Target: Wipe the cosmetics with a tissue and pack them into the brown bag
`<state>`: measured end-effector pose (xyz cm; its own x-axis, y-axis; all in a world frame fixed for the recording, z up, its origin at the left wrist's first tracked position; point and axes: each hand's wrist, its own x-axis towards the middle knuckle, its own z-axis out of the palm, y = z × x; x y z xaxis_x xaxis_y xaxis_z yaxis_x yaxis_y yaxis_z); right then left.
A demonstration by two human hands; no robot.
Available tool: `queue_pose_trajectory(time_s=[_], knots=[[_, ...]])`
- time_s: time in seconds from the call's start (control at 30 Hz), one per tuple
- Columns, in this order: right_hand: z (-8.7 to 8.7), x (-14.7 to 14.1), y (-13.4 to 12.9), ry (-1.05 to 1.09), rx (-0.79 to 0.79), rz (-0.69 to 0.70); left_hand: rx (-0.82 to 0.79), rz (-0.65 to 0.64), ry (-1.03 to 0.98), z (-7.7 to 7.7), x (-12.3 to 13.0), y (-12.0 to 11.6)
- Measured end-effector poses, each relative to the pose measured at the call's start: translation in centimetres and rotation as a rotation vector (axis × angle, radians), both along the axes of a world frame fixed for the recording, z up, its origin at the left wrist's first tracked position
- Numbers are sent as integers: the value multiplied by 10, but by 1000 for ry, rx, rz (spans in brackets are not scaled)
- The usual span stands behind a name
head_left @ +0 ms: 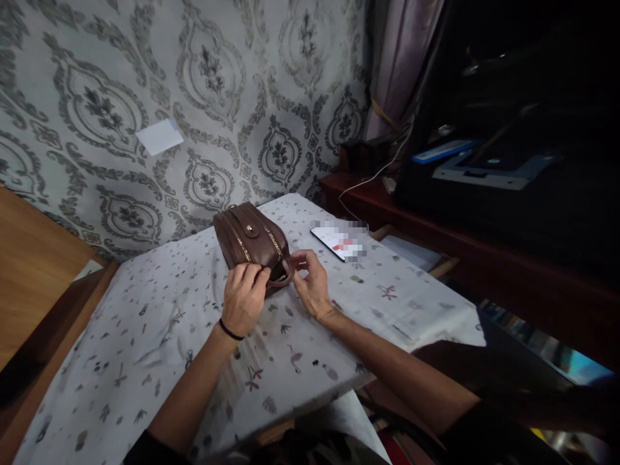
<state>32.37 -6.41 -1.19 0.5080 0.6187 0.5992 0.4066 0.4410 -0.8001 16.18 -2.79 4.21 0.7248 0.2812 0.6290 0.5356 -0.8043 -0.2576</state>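
Note:
A brown leather-look zip bag (247, 226) rests on the patterned tablecloth. Two gold-toned zips run along its top, with a strap and metal snap between them. My left hand (245, 294), with a black band at the wrist, has its fingers bent over the near left edge of the bag. At the near right corner my right hand (310, 284) pinches the bag's edge by its looped end between thumb and fingers. A dark gap shows between the two hands, where the bag is partly unzipped. What lies inside cannot be made out.
A phone (336, 242) with a lit screen lies right of the bag. The white tablecloth (159, 316) meets a patterned wall with a paper (159, 137) on it. At the right stand a dark red cabinet (372, 197), a cable and a large black screen (508, 116).

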Motion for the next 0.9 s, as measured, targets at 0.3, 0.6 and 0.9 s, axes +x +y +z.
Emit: queue_pose_trajectory(time_s=[0.3,0.6,0.9], knots=[[4,-3,-2,104,-28,72,9,25,48,-4,5,4],[4,-2,-4,77,-22,83,44,11,110,8,33,16],[6,-5,-6,60,-38,106,-15,-66,-28,0,36,22]])
